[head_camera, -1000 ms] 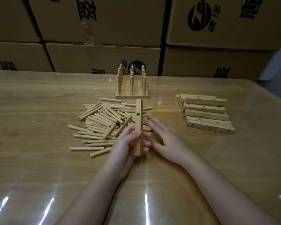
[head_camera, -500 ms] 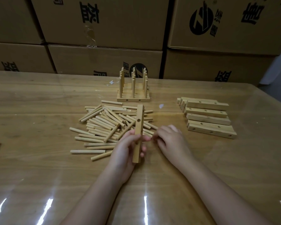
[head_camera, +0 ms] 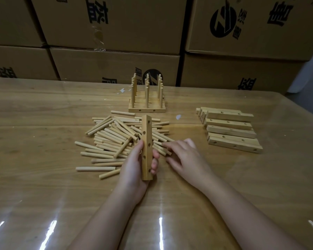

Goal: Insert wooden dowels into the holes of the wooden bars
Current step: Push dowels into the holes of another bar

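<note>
Cartons [head_camera: 116, 67] behind a glossy table [head_camera: 43, 195]. My left hand [head_camera: 134, 166] grasps the bar [head_camera: 146, 134], holes empty; my right hand [head_camera: 186, 156] rests loose on the dowels [head_camera: 112, 134], none grasped. Next, I judge: pinch one and aim it at a hole.

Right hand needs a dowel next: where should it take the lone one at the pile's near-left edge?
Pinch the lone dowel near its left end, from above, across its width: it lies flat, running left-right, with bare table on both sides there.
</note>
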`<state>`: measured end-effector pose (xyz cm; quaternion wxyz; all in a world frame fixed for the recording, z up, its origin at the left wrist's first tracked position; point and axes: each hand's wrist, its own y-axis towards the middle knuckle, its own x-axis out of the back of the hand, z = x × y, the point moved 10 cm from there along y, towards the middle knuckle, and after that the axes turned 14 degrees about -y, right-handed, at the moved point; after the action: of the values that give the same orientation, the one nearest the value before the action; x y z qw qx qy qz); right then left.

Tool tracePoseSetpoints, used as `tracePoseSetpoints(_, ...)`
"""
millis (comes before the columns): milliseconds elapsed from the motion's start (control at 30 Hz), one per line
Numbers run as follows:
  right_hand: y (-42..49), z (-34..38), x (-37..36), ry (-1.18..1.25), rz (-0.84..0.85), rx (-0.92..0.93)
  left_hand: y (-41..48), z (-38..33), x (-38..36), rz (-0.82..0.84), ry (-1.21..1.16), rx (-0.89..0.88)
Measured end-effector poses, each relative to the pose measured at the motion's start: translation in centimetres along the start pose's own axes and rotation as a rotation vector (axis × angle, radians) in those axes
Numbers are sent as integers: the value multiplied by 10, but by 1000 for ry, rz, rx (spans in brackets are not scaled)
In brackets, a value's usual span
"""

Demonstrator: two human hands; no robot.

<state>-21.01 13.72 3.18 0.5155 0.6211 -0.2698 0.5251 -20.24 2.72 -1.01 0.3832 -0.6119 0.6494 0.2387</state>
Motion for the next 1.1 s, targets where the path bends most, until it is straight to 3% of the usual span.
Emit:
tracePoseSetpoints(133, 1, -4, 0, 29, -4, -29, -1, 0, -1, -1, 11, 2)
tracePoseSetpoints(300, -2, -32, -6, -9, 30, -278, -2, -1, -1, -8, 5, 5)
tracePoseSetpoints(533, -1, -30, -5, -2, 20, -244, -3, -1, -2, -3, -19, 15)
tracePoseSetpoints(767, -7, -49, 12, 489, -204, -354, -1, 2, -4, 25, -23, 38)
tracePoseSetpoints(967, -13, -64, 9, 619, -271, -457, -4, -2, -11, 80, 86, -11)
tracePoseSetpoints(1100, -10, -54, 14, 597, -264, -390, -7, -2, -15, 106, 200, -36)
